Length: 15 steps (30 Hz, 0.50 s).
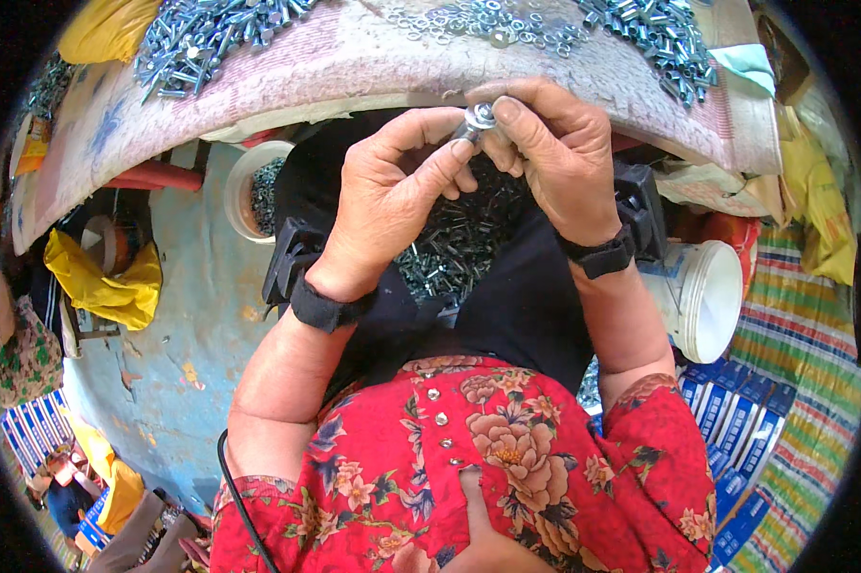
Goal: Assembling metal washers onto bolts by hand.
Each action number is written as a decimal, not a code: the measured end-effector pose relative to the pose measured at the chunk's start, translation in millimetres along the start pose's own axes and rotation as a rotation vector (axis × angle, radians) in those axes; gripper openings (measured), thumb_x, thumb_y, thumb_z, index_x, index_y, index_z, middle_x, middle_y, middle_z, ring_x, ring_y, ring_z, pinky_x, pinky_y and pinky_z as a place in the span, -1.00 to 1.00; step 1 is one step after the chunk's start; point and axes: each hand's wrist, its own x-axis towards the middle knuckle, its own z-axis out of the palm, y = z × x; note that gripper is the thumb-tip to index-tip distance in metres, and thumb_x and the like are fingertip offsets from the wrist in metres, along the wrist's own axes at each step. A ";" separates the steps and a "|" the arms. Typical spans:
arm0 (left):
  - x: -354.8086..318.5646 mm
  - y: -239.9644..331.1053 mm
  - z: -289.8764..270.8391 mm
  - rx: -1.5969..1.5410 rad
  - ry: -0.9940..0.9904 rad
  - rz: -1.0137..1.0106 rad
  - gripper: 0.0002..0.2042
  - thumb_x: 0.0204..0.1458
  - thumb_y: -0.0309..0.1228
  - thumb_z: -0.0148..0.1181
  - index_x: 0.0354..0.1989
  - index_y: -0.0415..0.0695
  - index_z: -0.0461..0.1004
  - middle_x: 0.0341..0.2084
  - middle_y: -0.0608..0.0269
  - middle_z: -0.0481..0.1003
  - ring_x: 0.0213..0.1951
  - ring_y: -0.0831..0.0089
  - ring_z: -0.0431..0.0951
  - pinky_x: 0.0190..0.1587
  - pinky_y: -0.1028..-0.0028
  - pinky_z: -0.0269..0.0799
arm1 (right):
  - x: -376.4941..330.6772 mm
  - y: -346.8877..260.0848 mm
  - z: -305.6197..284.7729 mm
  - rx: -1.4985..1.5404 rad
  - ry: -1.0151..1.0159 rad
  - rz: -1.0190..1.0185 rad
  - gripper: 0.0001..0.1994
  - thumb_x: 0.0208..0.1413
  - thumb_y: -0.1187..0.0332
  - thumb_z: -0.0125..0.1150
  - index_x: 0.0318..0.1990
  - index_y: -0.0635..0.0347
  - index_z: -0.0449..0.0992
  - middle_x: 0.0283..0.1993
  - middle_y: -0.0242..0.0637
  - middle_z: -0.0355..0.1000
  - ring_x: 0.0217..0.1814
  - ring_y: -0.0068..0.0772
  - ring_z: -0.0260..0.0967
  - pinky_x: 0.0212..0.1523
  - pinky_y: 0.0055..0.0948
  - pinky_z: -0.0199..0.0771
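Head view: I see the small metal fastener (479,117) pinched between the two hands, just before the cloth-covered table (373,72). Its ringed end faces up and right, toward the right hand (554,143), whose thumb and fingers close on it; its shank slants down and left into the closed thumb-and-finger grip of the left hand (392,181). Both hands touch it, so neither is nearer. Left of the knees I find a white bucket (235,199) with small metal pieces (266,196) inside; metal pieces (454,244) also heap between the knees, their container unclear. I can't tell what the right-hand white bucket (698,296) contains.
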 end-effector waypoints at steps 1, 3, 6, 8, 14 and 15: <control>1.1 -0.4 0.0 -0.004 -0.003 0.001 -0.80 0.01 -0.49 0.09 -0.18 -0.26 0.42 -0.48 0.32 0.47 -0.51 0.65 0.44 -0.49 0.68 0.34 | -0.4 0.3 -0.1 -0.004 0.003 0.000 -0.87 0.08 0.47 0.02 -0.28 0.30 0.48 -0.57 -0.50 0.32 -0.59 -0.79 0.16 -0.62 -0.79 0.12; 2.5 0.2 0.9 -0.002 0.005 -0.005 -0.80 0.01 -0.50 0.09 -0.18 -0.27 0.41 -0.48 0.32 0.47 -0.51 0.65 0.43 -0.49 0.67 0.34 | -1.0 0.8 1.8 -0.122 0.061 -0.032 -0.88 0.06 0.49 0.05 -0.30 0.32 0.50 -0.53 -0.47 0.36 -0.54 -0.75 0.23 -0.55 -0.76 0.22; 2.8 -4.1 0.1 0.025 0.030 -0.065 -0.80 0.01 -0.51 0.08 -0.18 -0.27 0.42 -0.49 0.32 0.46 -0.51 0.65 0.43 -0.48 0.67 0.34 | 1.4 12.9 -1.2 -0.467 0.074 -0.283 -0.92 -0.06 0.51 0.16 -0.37 0.30 0.48 -0.51 -0.28 0.42 -0.51 -0.50 0.36 -0.49 -0.56 0.35; 1.3 -4.9 -1.6 0.001 0.056 -0.098 -0.79 0.01 -0.53 0.07 -0.16 -0.25 0.42 -0.51 0.33 0.46 -0.51 0.67 0.42 -0.47 0.67 0.34 | 4.9 19.5 -0.4 -0.667 0.046 -0.427 -0.88 -0.16 0.49 0.23 -0.41 0.27 0.47 -0.54 -0.18 0.37 -0.52 -0.29 0.37 -0.52 -0.47 0.34; 5.9 -10.8 -11.5 -0.014 0.083 -0.136 -0.79 0.02 -0.48 0.08 -0.16 -0.24 0.43 -0.47 0.29 0.49 -0.51 0.65 0.43 -0.47 0.67 0.32 | 40.9 13.7 -49.6 -0.947 0.095 -0.472 -0.86 -0.16 0.39 0.24 -0.42 0.24 0.51 -0.50 -0.15 0.40 -0.51 -0.23 0.37 -0.50 -0.41 0.35; 6.7 -11.1 -12.1 0.009 0.088 -0.161 -0.79 0.04 -0.46 0.05 -0.16 -0.26 0.42 -0.44 0.25 0.49 -0.50 0.63 0.43 -0.46 0.66 0.31 | 54.8 17.1 -67.3 -1.010 0.191 -0.458 -0.85 -0.15 0.38 0.22 -0.41 0.25 0.52 -0.47 -0.13 0.41 -0.48 -0.18 0.39 -0.48 -0.39 0.37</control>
